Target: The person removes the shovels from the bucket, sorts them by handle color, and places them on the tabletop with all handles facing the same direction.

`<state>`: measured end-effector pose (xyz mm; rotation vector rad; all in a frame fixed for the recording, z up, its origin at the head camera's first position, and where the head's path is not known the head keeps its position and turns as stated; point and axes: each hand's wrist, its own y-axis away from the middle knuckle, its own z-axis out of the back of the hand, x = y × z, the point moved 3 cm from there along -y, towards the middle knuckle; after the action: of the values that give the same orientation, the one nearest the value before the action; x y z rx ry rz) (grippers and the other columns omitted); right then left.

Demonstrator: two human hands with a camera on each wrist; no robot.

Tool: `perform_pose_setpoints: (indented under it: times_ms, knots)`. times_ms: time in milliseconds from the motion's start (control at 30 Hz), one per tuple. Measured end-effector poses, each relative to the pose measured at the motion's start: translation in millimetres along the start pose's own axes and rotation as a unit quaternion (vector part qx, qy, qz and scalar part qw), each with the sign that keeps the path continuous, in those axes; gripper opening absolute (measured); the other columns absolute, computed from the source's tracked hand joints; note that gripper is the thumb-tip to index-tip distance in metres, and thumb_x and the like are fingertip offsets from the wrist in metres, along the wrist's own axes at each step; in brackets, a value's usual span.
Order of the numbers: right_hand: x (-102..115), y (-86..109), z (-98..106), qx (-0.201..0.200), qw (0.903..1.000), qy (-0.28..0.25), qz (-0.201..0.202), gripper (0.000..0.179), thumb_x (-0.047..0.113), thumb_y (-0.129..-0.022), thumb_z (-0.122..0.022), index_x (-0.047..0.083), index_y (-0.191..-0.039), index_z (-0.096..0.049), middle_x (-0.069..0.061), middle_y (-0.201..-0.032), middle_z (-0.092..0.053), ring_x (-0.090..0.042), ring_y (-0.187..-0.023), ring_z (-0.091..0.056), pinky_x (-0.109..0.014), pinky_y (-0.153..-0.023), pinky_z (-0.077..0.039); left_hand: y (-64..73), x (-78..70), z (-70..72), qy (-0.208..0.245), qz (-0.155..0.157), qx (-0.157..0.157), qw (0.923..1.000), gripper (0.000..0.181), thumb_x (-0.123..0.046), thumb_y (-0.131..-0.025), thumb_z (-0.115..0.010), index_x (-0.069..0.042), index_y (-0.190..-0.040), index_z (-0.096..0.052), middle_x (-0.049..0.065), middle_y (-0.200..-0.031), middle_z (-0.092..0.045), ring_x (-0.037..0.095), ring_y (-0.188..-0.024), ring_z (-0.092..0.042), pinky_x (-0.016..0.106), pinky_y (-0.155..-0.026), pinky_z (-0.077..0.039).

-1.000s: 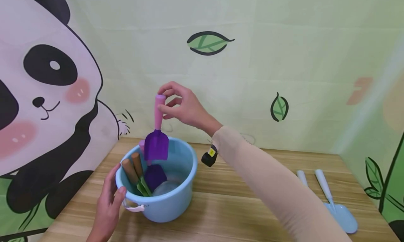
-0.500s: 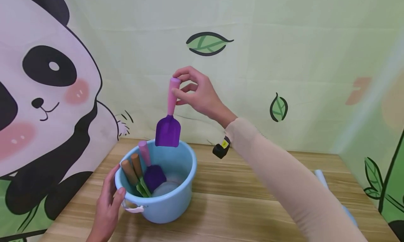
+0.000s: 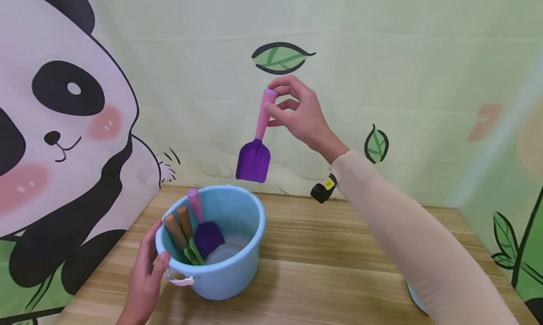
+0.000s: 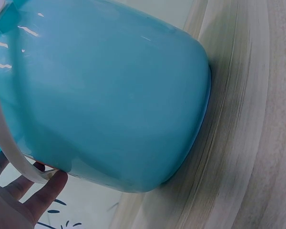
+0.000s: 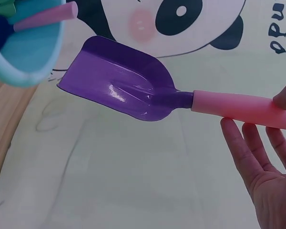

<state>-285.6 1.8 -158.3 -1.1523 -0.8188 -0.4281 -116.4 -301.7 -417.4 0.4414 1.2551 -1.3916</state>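
My right hand [image 3: 303, 110] pinches the pink handle of a small toy shovel [image 3: 253, 161] with a purple blade. In the head view the shovel hangs blade down, above and right of the light blue bucket [image 3: 225, 280], apart from it. My left hand [image 3: 146, 273] grips the bucket's left rim near its white handle [image 3: 181, 281]. The left wrist view shows those fingers [image 4: 48, 194] at the rim by the handle. Inside the bucket lean another pink-handled purple shovel [image 3: 209, 238] and two brown-handled tools [image 3: 174, 230] with green lower parts.
The bucket stands on a wood-grain table [image 3: 322, 278]. A light blue blade [image 3: 416, 297] shows at the right, mostly hidden by my right sleeve [image 3: 403, 231]. Behind the table hangs a cloth [image 3: 203, 80] printed with a panda and leaves.
My right hand has lifted the shovel up out of the bucket and carried it to the right. The left hand and the bucket have stayed in place. The sleeve now covers most of the blue tools.
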Motion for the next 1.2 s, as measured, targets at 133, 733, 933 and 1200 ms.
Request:
perform_pose_setpoints:
  times_ms: [133,733,933,1200]
  knots:
    - [-1.1,1.3,16.6,-0.021,0.9997,0.011,-0.002,0.034,0.002,-0.088,-0.066,0.001,-0.120,-0.054,-0.017,-0.106,-0.058,-0.046,-0.083,-0.060,-0.045,-0.068,-0.059,-0.2,-0.1,0.3,0.006,0.002,0.000,1.0000,0.059,-0.014,-0.102,-0.046,-0.032,-0.153,-0.025,-0.002,-0.154,-0.034,0.009,-0.134,-0.039,0.011,-0.098,-0.036]
    - [-27.3,21.2,89.8,-0.073,0.9940,0.068,-0.045,0.037,0.012,-0.090,-0.069,0.008,-0.124,-0.057,-0.015,-0.111,-0.059,-0.035,-0.090,-0.065,-0.047,-0.074,-0.058,0.4,-0.7,3.9,0.004,-0.023,-0.002,0.9997,0.061,-0.008,-0.101,-0.046,-0.028,-0.154,-0.025,0.003,-0.154,-0.034,0.004,-0.134,-0.038,0.010,-0.099,-0.035]
    - [-43.6,34.1,114.7,-0.086,0.9918,0.073,-0.060,0.037,0.012,-0.089,-0.070,0.009,-0.124,-0.057,-0.015,-0.111,-0.060,-0.035,-0.090,-0.066,-0.046,-0.073,-0.057,0.8,-2.9,4.4,0.006,-0.019,0.000,0.9998,0.060,-0.009,-0.101,-0.046,-0.029,-0.154,-0.025,0.001,-0.154,-0.034,0.007,-0.135,-0.038,0.010,-0.099,-0.035]
    - [-54.0,58.9,141.8,-0.099,0.9869,0.089,-0.091,0.038,0.011,-0.089,-0.070,0.007,-0.125,-0.057,-0.016,-0.110,-0.060,-0.032,-0.088,-0.067,-0.038,-0.069,-0.058,0.4,-2.5,6.0,0.003,-0.019,0.003,0.9998,0.061,-0.009,-0.101,-0.046,-0.028,-0.154,-0.025,0.001,-0.155,-0.032,0.007,-0.136,-0.036,0.010,-0.100,-0.035]
